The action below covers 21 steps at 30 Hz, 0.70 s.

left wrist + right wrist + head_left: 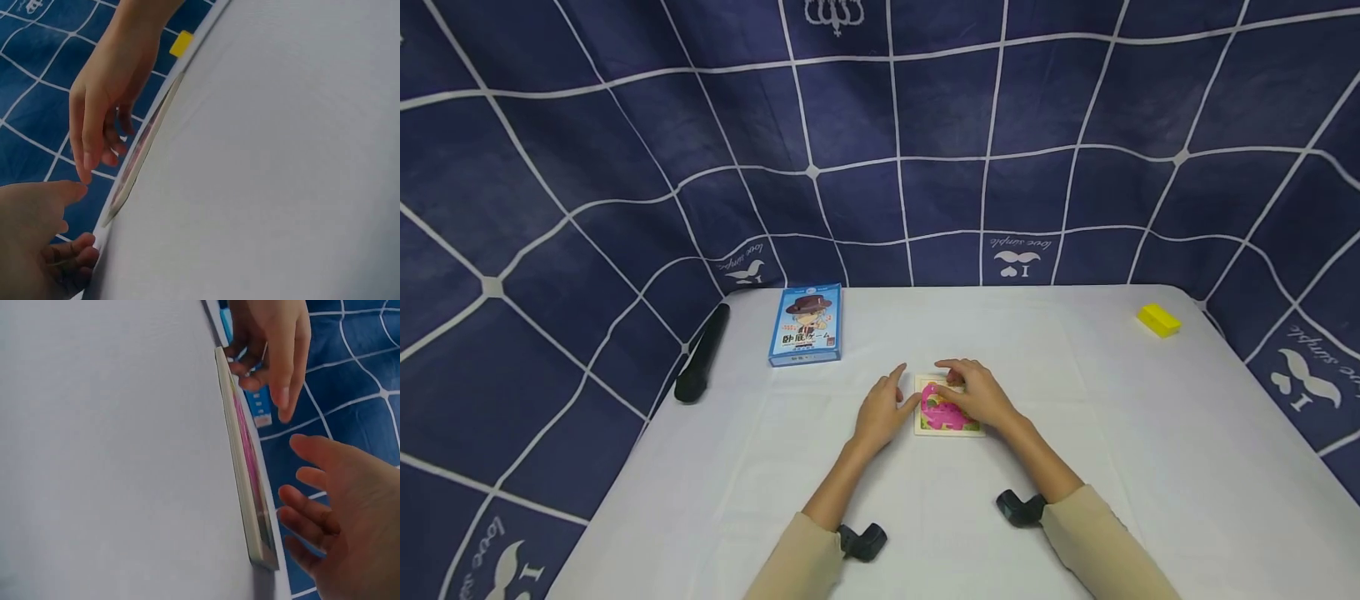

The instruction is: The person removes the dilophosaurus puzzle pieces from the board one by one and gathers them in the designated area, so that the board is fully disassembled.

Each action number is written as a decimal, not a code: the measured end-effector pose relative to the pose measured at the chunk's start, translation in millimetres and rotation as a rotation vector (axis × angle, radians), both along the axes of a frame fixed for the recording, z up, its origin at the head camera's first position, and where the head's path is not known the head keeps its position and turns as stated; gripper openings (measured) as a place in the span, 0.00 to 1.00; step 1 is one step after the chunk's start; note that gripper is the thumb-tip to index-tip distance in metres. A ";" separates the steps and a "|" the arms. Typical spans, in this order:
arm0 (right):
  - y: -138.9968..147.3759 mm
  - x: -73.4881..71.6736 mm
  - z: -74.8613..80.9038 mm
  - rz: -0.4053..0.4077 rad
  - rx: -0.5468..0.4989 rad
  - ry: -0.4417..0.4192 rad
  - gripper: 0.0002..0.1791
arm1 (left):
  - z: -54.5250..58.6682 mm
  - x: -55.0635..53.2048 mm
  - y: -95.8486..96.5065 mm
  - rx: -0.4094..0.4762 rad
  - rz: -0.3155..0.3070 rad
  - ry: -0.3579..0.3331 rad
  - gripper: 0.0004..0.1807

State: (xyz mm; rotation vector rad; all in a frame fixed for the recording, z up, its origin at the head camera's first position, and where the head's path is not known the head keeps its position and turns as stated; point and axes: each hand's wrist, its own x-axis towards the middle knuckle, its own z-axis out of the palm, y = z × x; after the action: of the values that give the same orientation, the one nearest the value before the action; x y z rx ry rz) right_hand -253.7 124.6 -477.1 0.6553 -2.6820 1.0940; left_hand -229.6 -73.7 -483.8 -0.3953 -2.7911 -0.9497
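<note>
A small square board (951,421) with a cream border and a pink long-necked dinosaur picture lies flat on the white table. My left hand (878,414) is at its left side, thumb near the edge and fingers spread, with nothing held. Above the board's right part is my right hand (983,398), fingers loosely bent and hiding the upper right of the picture. From the right wrist view, the board (247,469) appears edge-on, and a gap shows between it and the right hand (353,506). Neither hand grips anything.
A blue box (806,325) with a cartoon figure in a hat stands at the back left. Beside it, a black elongated object (702,354) lies along the left table edge. A yellow block (1159,320) sits at the far right. Dark blue gridded cloth (940,196) surrounds the table.
</note>
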 end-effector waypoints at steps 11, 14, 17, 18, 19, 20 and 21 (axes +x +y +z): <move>-2.7 -10.6 -21.3 0.006 -0.039 0.003 0.18 | -14.2 -9.0 -0.7 -0.187 -0.128 0.105 0.31; -0.9 -10.2 -23.0 0.013 -0.040 0.007 0.16 | -16.1 -7.9 -0.4 -0.217 -0.133 0.129 0.31; -0.2 -9.0 -23.0 0.019 -0.030 -0.001 0.16 | -17.9 -7.2 0.1 -0.211 -0.129 0.135 0.31; -0.3 -8.8 -23.0 0.019 -0.029 -0.006 0.16 | -18.4 -7.1 0.1 -0.210 -0.127 0.137 0.31; -0.7 -8.7 -22.9 0.020 -0.029 -0.010 0.16 | -18.9 -7.1 -0.1 -0.208 -0.127 0.141 0.31; -1.2 -8.4 -22.6 0.024 -0.028 -0.013 0.15 | -19.4 -7.1 -0.4 -0.208 -0.122 0.148 0.31; -1.8 -8.5 -22.5 0.027 -0.026 -0.013 0.15 | -19.7 -7.0 -0.9 -0.206 -0.120 0.155 0.31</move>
State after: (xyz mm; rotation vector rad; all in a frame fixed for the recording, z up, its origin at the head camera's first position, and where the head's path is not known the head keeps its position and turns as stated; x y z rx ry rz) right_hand -262.2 122.8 -499.5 0.6838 -2.6728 1.1409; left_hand -236.6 -74.6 -503.5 -0.6427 -2.7551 -0.6243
